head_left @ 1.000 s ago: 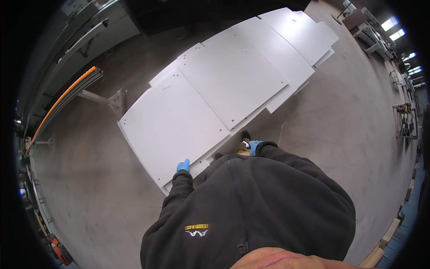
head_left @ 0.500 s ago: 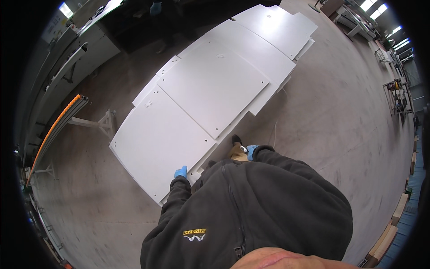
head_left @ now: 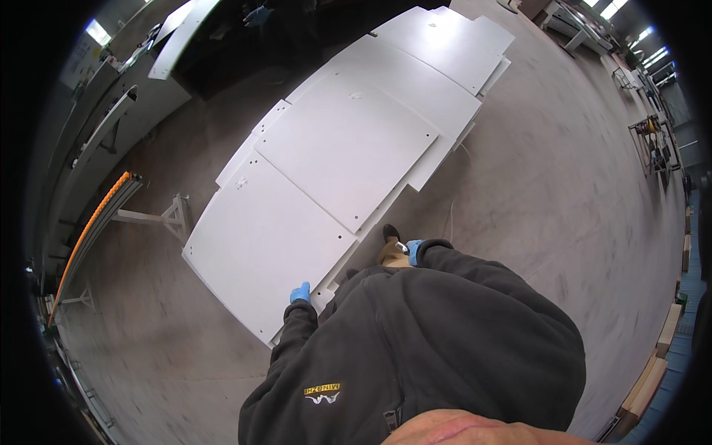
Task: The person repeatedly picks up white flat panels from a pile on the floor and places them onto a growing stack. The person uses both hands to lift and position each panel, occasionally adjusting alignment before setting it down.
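Both arms in dark sleeves, reaching forward and down from the torso, elbows bent. Both hands in blue gloves.

Left hand (head_left: 300, 292): arm extended forward-left, wrist roughly straight, glove small in view past the cuff. Fingers curled downward, knuckles up; can't tell how tight the grip is.

Right hand (head_left: 413, 251): forearm angled forward, held closer to body centre than shoulder line, sleeve cuff covering the wrist. Fingers curled in toward the left, closed around something small and pale at the fingertips; too small to identify.

Hands well apart, right slightly further forward than left.
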{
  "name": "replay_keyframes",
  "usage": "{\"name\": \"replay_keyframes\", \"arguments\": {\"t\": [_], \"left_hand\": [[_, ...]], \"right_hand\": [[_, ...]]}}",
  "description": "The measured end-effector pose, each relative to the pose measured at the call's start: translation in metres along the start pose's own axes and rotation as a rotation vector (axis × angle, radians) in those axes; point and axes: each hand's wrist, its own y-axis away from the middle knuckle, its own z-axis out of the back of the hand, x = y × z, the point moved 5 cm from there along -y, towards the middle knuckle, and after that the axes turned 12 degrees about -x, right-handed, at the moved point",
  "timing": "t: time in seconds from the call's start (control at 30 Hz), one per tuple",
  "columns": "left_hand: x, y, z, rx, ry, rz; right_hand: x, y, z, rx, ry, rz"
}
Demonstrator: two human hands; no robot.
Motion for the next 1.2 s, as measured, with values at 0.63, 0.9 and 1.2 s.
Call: {"name": "replay_keyframes", "arguments": {"t": [0.63,0.9,1.2], "left_hand": [[-0.078,-0.032,-0.104,0.102,-0.075,-0.003],[-0.216,0.046,-0.222,0.174,-0.182,-0.274],[-0.321,0.110,-0.314,0.276,0.015,-0.096]], "right_hand": [[-0.114,-0.028,0.059,-0.065,-0.094,-0.023],[-0.277,-0.042,0.142,-0.187,-0.273,-0.198],[-0.396,-0.046,0.181,-0.170,-0.228,-0.372]]}}
